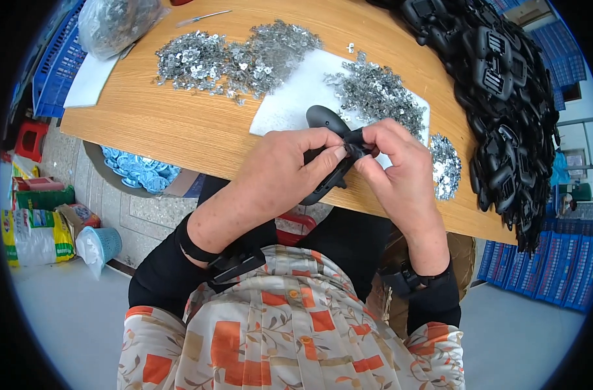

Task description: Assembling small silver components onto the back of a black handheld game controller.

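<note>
Both hands meet over the near edge of a wooden table (pixel 179 123). My left hand (pixel 287 166) grips a long black plastic part (pixel 326 120) that slants from the table edge up toward a white sheet (pixel 296 97). My right hand (pixel 391 162) pinches the same black part at its middle, fingertips against my left thumb. Whether a small metal piece sits between the fingers is hidden. A pile of small silver metal pieces (pixel 378 91) lies just beyond the hands.
More silver pieces (pixel 235 58) spread across the far table. A heap of black plastic parts (pixel 501 97) fills the right side. A clear bag (pixel 114 23) sits far left. Blue crates (pixel 59 62), sacks and a small bin (pixel 101 244) stand on the floor.
</note>
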`<control>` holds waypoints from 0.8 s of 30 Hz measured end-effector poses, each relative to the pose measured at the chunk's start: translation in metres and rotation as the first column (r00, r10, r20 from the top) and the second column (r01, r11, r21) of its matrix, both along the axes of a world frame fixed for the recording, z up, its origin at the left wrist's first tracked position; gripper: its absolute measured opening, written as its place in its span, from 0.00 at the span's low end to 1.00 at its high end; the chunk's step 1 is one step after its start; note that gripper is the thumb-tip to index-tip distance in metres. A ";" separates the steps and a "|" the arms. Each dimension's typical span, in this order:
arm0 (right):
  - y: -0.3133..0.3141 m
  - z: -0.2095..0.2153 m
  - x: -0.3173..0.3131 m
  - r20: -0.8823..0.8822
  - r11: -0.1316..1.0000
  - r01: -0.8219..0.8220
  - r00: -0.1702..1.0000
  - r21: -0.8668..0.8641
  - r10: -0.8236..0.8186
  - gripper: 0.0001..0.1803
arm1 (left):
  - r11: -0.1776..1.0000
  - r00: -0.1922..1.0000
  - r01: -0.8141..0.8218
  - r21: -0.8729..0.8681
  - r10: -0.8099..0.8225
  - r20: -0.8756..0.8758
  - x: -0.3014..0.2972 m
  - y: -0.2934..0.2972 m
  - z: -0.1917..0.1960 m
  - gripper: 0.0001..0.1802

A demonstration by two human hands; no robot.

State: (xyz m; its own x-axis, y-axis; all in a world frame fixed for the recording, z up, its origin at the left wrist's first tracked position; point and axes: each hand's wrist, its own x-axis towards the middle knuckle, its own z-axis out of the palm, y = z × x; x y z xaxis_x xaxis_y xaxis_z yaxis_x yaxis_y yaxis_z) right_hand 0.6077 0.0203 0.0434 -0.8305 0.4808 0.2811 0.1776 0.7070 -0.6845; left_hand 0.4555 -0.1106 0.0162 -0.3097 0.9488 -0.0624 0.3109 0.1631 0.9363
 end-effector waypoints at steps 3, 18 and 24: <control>0.000 0.005 -0.003 0.130 0.983 -0.035 0.992 0.179 0.012 0.10 | 1.000 0.999 0.008 -0.005 -0.008 -0.051 -0.002 0.000 0.000 0.12; -0.005 -0.051 -0.004 -0.029 0.987 0.157 0.987 0.017 -0.157 0.12 | 0.998 0.869 -0.053 0.041 0.026 0.494 -0.002 -0.002 -0.013 0.27; -0.005 -0.060 -0.004 -0.042 0.981 0.191 0.981 0.031 -0.189 0.13 | 0.997 0.863 -0.054 0.049 0.022 0.505 -0.002 0.001 -0.025 0.28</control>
